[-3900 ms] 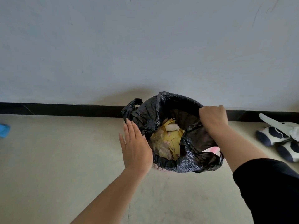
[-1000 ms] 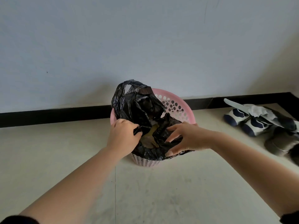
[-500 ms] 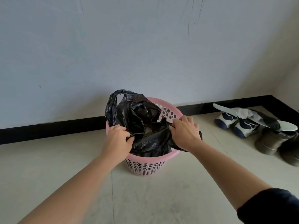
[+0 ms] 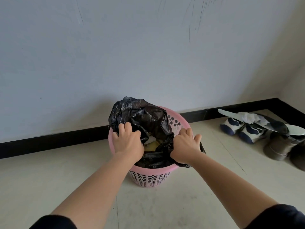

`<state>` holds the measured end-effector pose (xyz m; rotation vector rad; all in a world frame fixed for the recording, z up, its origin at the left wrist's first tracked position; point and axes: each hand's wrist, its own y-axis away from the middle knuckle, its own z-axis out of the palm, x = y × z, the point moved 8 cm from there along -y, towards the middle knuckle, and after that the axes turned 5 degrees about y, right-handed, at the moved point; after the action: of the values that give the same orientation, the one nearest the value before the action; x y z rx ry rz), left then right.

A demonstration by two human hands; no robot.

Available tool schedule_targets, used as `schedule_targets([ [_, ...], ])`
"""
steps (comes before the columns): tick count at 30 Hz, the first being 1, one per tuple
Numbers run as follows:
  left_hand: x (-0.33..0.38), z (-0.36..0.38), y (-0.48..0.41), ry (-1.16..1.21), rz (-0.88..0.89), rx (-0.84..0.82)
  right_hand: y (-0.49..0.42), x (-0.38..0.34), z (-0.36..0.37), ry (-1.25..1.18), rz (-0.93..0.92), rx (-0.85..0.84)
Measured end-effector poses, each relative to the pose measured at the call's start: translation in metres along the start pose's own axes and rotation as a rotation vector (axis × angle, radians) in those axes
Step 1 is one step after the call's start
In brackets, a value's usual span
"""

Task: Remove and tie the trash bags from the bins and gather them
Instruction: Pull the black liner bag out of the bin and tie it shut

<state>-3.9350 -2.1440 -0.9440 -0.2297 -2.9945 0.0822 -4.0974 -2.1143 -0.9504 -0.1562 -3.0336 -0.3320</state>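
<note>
A pink perforated bin (image 4: 149, 176) stands on the floor by the wall. Inside it sits a black trash bag (image 4: 148, 117), its far side pulled up above the rim. Yellowish and white rubbish (image 4: 152, 142) shows through the gap in the bag's mouth. My left hand (image 4: 127, 142) grips the bag's left edge over the bin's left rim. My right hand (image 4: 185, 146) grips the bag's right edge, and a flap of black plastic hangs out over the rim beneath it.
A grey-blue wall (image 4: 148, 55) with a black skirting board (image 4: 57, 141) runs right behind the bin. Several shoes and boots (image 4: 264, 133) lie in the right corner, with white insoles on top. The floor is pale tile.
The bag's mouth has opened a little, showing rubbish inside. My right hand has shifted slightly right along the bag's edge; the left keeps its hold. The view has tilted slightly.
</note>
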Motion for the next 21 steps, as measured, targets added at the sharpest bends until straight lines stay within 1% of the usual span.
schedule_targets([
  [2, -0.006, -0.002, 0.001, 0.201, -0.016, 0.069, 0.000, 0.001, -0.003, -0.163, 0.011, 0.031],
  [4, -0.016, -0.012, 0.001, 0.489, -0.082, 0.181, -0.001, 0.007, -0.009, -0.447, 0.075, 0.082],
  [5, -0.022, -0.016, 0.002, 0.655, -0.137, 0.188, -0.001, 0.012, -0.013, -0.612, 0.128, 0.121],
  [7, -0.026, -0.019, 0.004, 0.969, -0.244, 0.133, 0.000, 0.021, -0.024, -0.952, 0.216, 0.230],
  [9, -0.028, -0.025, 0.006, 1.187, -0.317, 0.101, 0.005, 0.027, -0.037, -1.172, 0.266, 0.364],
  [12, -0.033, -0.043, 0.004, 1.456, -0.357, 0.122, 0.016, 0.027, -0.064, -1.302, 0.273, 0.537],
  [15, -0.040, -0.071, 0.008, 1.713, -0.372, 0.149, 0.026, 0.014, -0.100, -1.385, 0.205, 0.634],
  [18, -0.051, -0.107, 0.015, 1.885, -0.327, 0.212, 0.042, -0.004, -0.143, -1.417, 0.089, 0.735],
  [21, -0.072, -0.146, 0.028, 1.942, -0.275, 0.290, 0.060, -0.030, -0.185, -1.428, -0.035, 0.822],
])
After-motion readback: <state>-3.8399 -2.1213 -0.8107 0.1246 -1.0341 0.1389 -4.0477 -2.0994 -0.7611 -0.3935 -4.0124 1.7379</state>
